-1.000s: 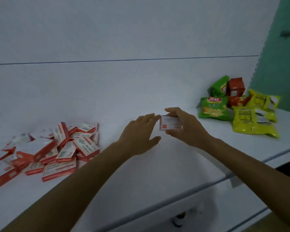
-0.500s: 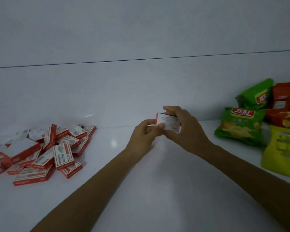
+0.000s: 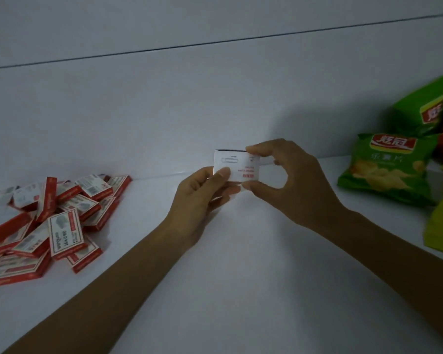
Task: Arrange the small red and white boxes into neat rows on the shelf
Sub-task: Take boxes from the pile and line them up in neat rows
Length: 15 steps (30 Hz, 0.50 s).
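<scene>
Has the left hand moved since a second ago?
Yes. The left hand has closed onto the small box, well right of the box pile.

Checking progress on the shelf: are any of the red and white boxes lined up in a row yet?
No, the boxes lie in a jumbled pile, and both hands hold one box.

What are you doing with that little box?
A person is holding one small red and white box up over a white shelf, pinched between the left hand and the right hand. A messy pile of the same boxes lies on the shelf to the left, not yet in rows. Green and yellow snack bags lie to the right.
</scene>
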### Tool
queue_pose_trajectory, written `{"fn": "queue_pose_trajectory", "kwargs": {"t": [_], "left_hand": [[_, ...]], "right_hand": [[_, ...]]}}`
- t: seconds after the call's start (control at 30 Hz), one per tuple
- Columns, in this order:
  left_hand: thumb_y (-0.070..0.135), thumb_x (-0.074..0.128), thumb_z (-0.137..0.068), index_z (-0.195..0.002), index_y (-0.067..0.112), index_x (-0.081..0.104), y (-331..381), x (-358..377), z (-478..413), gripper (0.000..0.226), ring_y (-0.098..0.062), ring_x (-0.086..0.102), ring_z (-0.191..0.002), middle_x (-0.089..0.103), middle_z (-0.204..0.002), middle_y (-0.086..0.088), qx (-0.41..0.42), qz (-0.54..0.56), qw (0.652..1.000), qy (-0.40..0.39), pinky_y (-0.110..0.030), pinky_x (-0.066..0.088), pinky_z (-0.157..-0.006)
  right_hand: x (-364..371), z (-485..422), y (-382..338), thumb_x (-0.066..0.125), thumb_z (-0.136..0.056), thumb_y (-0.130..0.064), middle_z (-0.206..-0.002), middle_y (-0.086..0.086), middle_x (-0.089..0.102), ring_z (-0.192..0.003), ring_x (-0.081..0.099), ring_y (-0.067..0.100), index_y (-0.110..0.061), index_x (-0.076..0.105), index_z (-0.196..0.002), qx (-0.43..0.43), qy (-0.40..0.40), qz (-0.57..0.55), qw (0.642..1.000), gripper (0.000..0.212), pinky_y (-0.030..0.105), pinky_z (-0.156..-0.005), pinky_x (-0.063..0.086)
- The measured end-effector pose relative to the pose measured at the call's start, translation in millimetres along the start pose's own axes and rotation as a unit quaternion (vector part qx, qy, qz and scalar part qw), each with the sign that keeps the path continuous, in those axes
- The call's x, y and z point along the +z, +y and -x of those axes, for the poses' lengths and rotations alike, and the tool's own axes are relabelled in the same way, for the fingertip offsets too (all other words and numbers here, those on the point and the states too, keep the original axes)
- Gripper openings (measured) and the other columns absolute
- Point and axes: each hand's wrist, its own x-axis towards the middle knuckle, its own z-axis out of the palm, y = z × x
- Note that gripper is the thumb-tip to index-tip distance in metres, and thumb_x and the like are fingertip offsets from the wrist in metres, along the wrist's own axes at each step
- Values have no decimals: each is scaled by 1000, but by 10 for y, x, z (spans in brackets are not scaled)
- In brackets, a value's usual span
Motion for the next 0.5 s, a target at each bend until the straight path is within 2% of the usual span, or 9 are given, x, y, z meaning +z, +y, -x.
{"fn": "queue_pose_trajectory", "kwargs": {"t": [0.1,0.27,0.4,0.5], "left_hand": [[28,56,-88,-103,11,65,-4,21,-9,24,-18,68,-86,72,-91,-5,-15,36,999,37,-30,53,-79],[29,58,-88,-115,11,54,59,-51,-50,32,-17,66,-82,67,-96,-5,-2,55,992,110,-25,54,-67],[25,60,-86,-107,11,58,104,-71,-8,25,-14,67,-76,69,-87,0,63,-31,995,67,-24,53,-66],[14,63,-84,-103,6,63,101,-34,51,21,-16,67,-74,70,-83,-3,130,-102,986,25,-24,54,-64]], "right_hand": [[23,20,-35,67,-72,-45,-108,-4,63,-91,58,9,-17,59,-114,6,-15,-23,1000,51,20,-72,50],[111,106,-119,63,-76,-48,-100,-17,61,-84,59,0,-26,61,-112,-8,-55,-60,997,42,13,-68,48],[132,110,-101,67,-74,-38,-126,-4,49,-108,50,7,-21,45,-130,-37,-52,-30,998,62,17,-80,47],[98,115,-107,69,-71,-44,-137,-3,39,-120,44,12,-24,33,-138,-46,-61,-32,997,79,22,-89,45]]}}
